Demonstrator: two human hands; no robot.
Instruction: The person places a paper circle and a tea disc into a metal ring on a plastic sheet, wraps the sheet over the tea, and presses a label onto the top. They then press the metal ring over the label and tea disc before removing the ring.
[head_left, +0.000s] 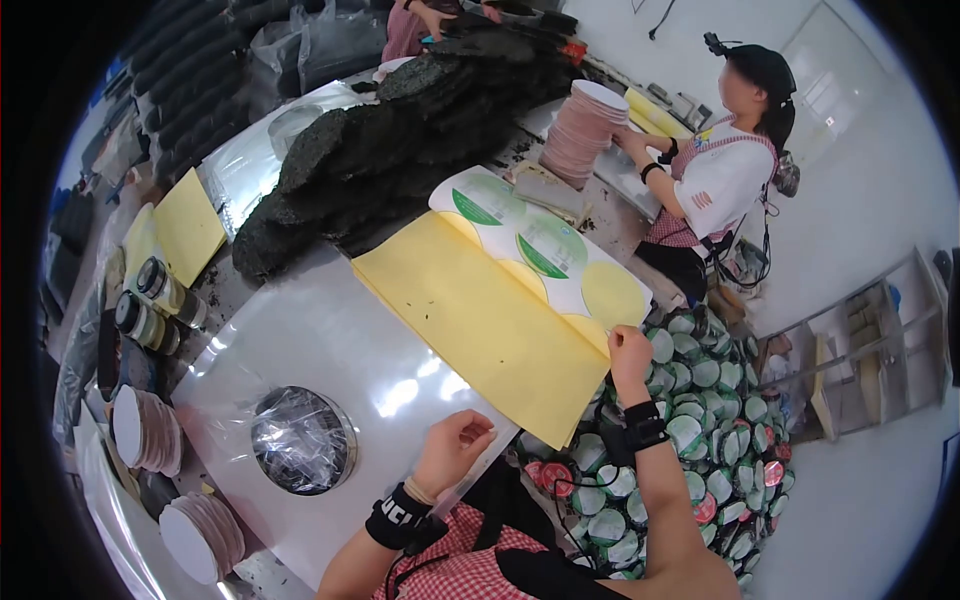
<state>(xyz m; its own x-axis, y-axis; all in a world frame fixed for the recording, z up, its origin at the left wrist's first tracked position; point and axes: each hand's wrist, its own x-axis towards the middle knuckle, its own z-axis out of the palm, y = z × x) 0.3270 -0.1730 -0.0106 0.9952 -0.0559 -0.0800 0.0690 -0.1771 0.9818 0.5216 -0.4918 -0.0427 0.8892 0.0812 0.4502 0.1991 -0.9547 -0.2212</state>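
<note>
A sheet of round green-and-white labels [548, 240] lies on the table with yellow paper [480, 330] across its near part. At the right end of the paper, my right hand [630, 362] has its fingers pinched together on the sheet's edge. My left hand [455, 452] hovers over the table's front edge, below the yellow paper, fingers loosely curled and apart with nothing visible in them. Left of it, a round dark-rimmed container [303, 440] is lined with crinkled clear plastic film.
Dark, crumbly slabs [380, 150] are heaped at the back. Stacks of round discs [200, 540] and lidded jars [165, 290] stand at left. Many wrapped round packages [690, 430] pile up at right. Across the table, a co-worker [715, 170] handles a disc stack [585, 135].
</note>
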